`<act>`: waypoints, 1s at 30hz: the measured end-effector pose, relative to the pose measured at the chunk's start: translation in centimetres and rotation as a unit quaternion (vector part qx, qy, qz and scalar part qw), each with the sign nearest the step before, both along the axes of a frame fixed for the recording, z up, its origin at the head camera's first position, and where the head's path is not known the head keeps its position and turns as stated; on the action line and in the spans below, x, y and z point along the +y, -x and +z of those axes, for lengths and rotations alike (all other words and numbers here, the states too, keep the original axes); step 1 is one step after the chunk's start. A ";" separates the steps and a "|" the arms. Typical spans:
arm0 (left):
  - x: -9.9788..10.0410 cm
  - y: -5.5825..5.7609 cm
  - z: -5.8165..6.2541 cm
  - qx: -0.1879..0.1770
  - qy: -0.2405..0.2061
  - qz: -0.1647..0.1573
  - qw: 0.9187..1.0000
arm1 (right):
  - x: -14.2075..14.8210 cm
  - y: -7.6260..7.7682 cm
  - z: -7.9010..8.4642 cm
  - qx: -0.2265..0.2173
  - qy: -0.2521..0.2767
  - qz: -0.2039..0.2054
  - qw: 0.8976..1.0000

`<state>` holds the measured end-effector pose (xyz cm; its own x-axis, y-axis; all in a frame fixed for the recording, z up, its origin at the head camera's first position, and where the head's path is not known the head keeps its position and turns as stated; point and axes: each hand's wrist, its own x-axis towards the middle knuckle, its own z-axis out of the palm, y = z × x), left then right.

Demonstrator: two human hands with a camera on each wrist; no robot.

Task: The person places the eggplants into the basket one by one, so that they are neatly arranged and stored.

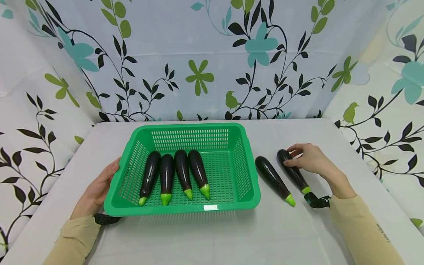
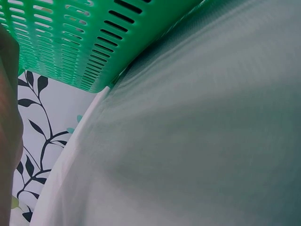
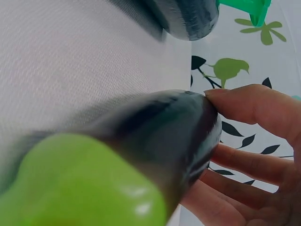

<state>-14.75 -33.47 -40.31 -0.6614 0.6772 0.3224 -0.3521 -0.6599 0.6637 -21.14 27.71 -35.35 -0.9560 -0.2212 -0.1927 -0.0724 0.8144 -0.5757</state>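
A green plastic basket [image 1: 218, 209] holds several dark eggplants [image 1: 167, 173] with bright green stem ends, lying side by side in its left and middle part. My left hand [image 1: 99, 187] holds the basket by its left side, the fingers partly hidden by the rim. To the right of the basket, one eggplant [image 1: 273, 178] lies slanted on the table. Beside it, my right hand [image 1: 308, 158] pinches another eggplant [image 1: 293, 171] near its rounded dark end, between thumb and fingers. In the right wrist view this eggplant's green stem end [image 3: 89, 183] looms close to the camera.
A white cloth covers the table [image 1: 212, 243]. Behind it and at both sides hangs a patterned curtain [image 1: 198, 48] with leaves, flowers and birds. Black straps with small devices [image 1: 316, 200] sit at the wrists.
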 end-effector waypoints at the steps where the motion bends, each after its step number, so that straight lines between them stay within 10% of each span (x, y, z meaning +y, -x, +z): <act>1: 0.0 0.0 0.0 -0.001 0.001 0.001 1.000 | 0.0 0.0 0.0 0.002 0.000 0.000 1.000; 30: -0.1 -0.1 -0.1 0.002 0.000 -0.003 1.000 | -0.4 -1.2 2.5 0.062 0.032 -0.034 0.997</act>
